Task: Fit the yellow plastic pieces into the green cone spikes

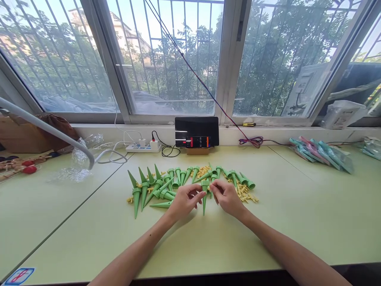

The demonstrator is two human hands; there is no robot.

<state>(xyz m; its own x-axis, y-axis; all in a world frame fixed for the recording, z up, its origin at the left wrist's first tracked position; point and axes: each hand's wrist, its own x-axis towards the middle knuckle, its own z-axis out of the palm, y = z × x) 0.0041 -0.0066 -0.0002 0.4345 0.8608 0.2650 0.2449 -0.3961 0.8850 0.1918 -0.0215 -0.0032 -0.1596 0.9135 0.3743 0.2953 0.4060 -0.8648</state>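
Our left hand [186,201] pinches a green plastic spike [204,202], point down, on our side of the smartphone [198,142]; we cannot tell whether our right hand [228,198], beside the spike, grips anything. More green spikes [136,197] and small yellow fittings [204,172] lie before the smartphone.

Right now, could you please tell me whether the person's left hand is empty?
No, the left hand holds a green spike between its thumb and fingers.

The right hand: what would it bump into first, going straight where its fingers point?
The right hand would probably meet the green spike held in the left hand first; depth between them is unclear.
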